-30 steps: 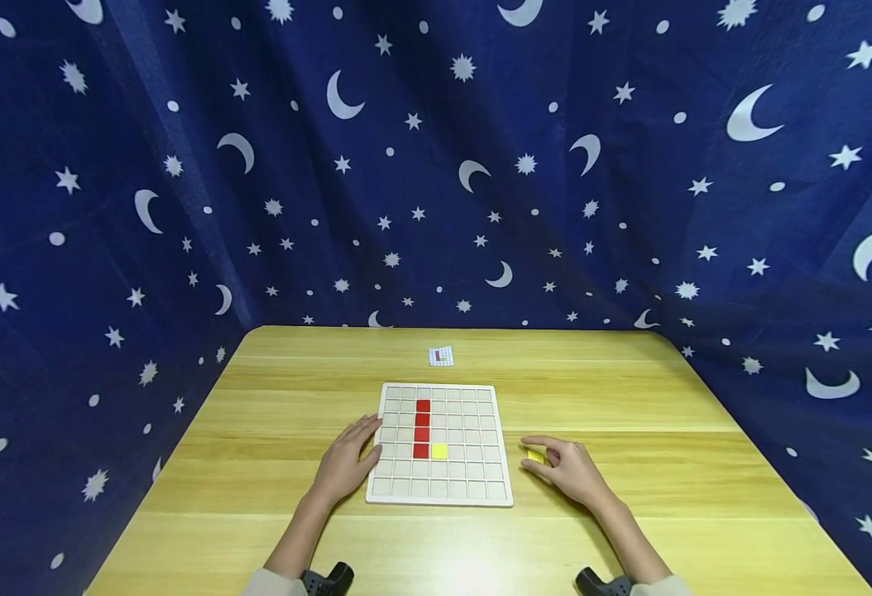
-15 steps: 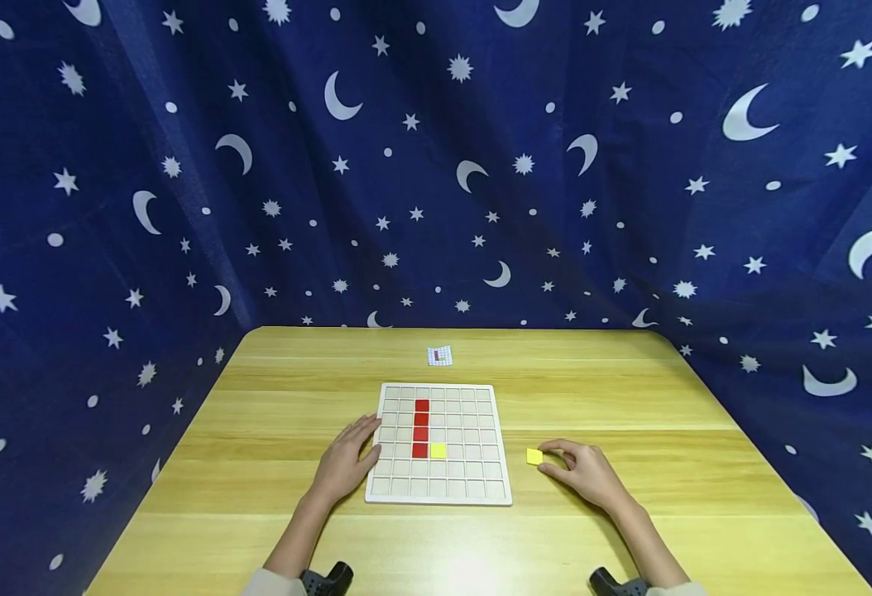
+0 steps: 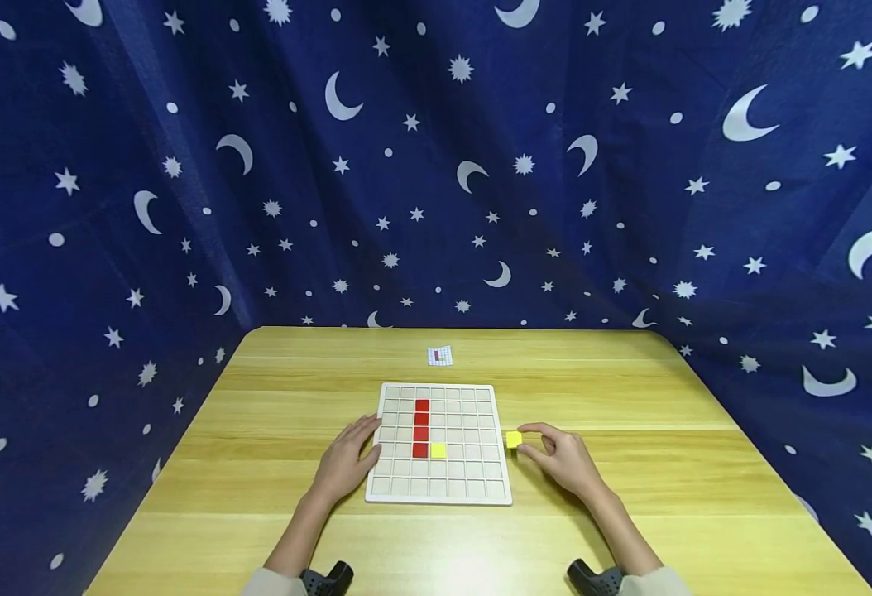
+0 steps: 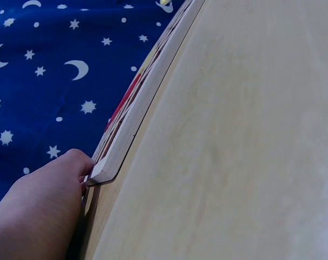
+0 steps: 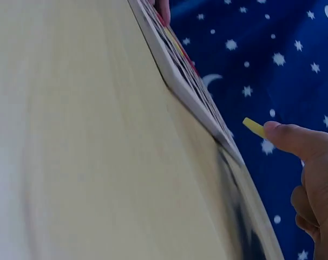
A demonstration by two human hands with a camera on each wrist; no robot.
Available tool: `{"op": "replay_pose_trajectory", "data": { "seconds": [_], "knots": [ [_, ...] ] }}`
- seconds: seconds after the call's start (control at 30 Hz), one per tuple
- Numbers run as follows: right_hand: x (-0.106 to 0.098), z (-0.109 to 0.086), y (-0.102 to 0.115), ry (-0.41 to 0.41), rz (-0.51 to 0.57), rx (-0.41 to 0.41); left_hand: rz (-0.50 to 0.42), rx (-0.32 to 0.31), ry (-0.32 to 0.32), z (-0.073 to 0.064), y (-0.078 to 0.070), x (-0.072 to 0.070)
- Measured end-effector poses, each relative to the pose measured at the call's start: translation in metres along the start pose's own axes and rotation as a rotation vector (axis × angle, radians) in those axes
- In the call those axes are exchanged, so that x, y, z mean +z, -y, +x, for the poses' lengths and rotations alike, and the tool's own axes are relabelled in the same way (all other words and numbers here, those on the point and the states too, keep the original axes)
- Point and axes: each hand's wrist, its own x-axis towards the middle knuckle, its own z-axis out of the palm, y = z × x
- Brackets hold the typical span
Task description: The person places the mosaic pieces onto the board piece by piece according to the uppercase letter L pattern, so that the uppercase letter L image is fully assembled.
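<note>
A white gridded board [image 3: 473,488] lies on the table, with a column of several red square tiles [image 3: 421,420] and one yellow tile [image 3: 438,450] beside the lowest red one. My left hand [image 3: 347,463] rests along the board's left edge, fingers and thumb touching its rim; the left wrist view shows the thumb at the board's corner. Between thumb and finger, my right hand [image 3: 566,463] pinches another yellow square tile [image 3: 514,439], just off the board's right edge. In the right wrist view that tile [image 5: 254,128] is held up above the table.
A small printed grid card [image 3: 439,356] with a red and yellow pattern lies behind the board. The wooden table [image 3: 294,372] ends at a dark blue curtain [image 3: 436,207] with moons and stars.
My right hand first drew back a little to the right with the yellow tile at its fingertips, then lifted it and moved left toward the board. My left hand stayed in place.
</note>
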Motion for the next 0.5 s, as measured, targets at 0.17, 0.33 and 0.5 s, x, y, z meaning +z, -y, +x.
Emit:
{"op": "replay_pose_trajectory", "data": {
  "seconds": [0.17, 0.33, 0.5],
  "knots": [
    [0.017, 0.009, 0.015, -0.005, 0.056, -0.049, -0.001, -0.017, 0.009, 0.0, -0.001, -0.001],
    [0.037, 0.015, 0.028, 0.03, 0.097, -0.089, 0.001, -0.016, 0.009, 0.0, -0.001, -0.001],
    [0.053, 0.02, 0.038, 0.068, 0.093, -0.086, 0.006, -0.007, 0.004, 0.0, -0.001, -0.001]
  ]
}}
